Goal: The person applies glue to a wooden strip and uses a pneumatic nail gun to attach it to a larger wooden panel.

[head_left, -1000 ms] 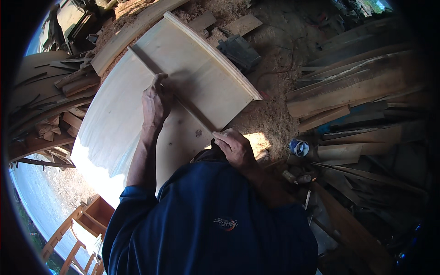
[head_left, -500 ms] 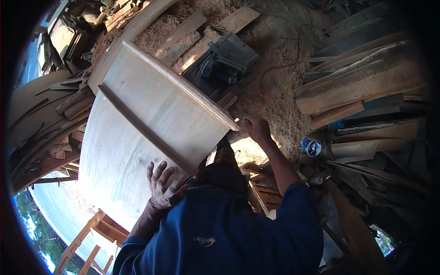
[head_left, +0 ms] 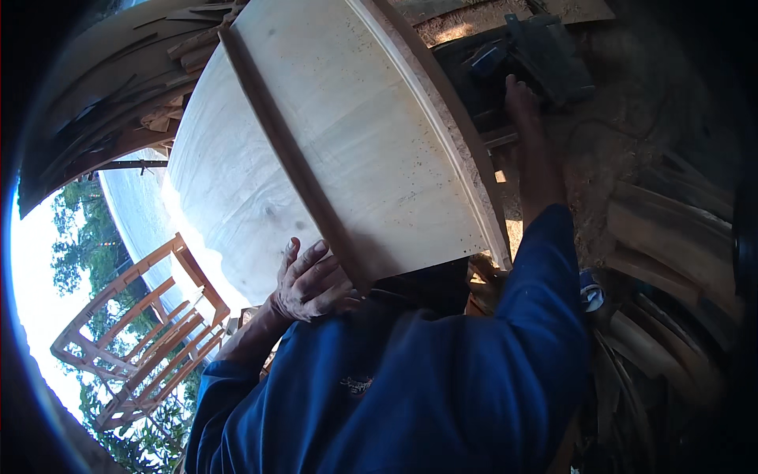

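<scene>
While the left hand (head_left: 309,283) lies spread on the pale wooden panel (head_left: 347,150), the right hand (head_left: 521,95) touches a dark power tool (head_left: 545,59), grip unclear

pkgs: none | labels/signs: none | screens: none

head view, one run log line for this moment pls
left hand: flat on near end of wooden panel | right hand: reaching to dark power tool on sawdust | panel: propped against torso
</scene>
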### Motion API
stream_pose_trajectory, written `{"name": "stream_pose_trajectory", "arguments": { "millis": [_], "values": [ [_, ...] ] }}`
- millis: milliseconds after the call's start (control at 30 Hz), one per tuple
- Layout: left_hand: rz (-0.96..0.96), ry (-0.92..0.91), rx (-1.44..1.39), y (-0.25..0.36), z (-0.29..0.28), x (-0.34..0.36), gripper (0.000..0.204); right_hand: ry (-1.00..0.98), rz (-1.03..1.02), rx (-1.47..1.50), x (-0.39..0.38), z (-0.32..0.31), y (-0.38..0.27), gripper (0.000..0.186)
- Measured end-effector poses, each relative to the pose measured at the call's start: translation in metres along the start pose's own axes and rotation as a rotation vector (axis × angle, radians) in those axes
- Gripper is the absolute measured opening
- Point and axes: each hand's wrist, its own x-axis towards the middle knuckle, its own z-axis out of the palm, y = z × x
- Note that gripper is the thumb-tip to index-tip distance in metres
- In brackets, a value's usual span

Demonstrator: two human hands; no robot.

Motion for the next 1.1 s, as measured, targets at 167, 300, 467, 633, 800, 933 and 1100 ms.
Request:
{"name": "stream_pose_trajectory", "arguments": {
  "millis": [167,300,467,633,800,933,1100],
  "values": [
    [0.061,0.011,-0.025,0.011,-0.002,0.012,0.051,-0.257,-0.012,0.101,0.024,0.000,0.007,0.030],
    [0.052,0.033,-0.034,0.011,0.000,0.021,0.047,-0.176,0.025,0.265,0.029,0.012,0.035,0.034],
    [0.088,0.120,-0.080,0.003,0.003,0.025,0.046,-0.153,0.000,0.631,0.015,-0.015,0.060,0.040],
    [0.062,0.153,-0.126,0.012,-0.005,0.021,0.046,0.176,-0.297,0.475,-0.056,-0.108,0.034,0.041],
    [0.105,0.183,-0.178,0.005,-0.006,0.030,0.038,0.284,0.150,0.461,-0.170,-0.205,0.016,0.045],
    [0.183,0.145,-0.215,0.001,-0.013,0.031,0.036,0.388,0.452,0.744,-0.252,-0.249,0.000,0.046],
    [0.240,0.136,-0.307,-0.006,-0.011,0.033,0.044,0.578,0.458,0.861,-0.334,-0.290,-0.017,0.051]
  ]
}}
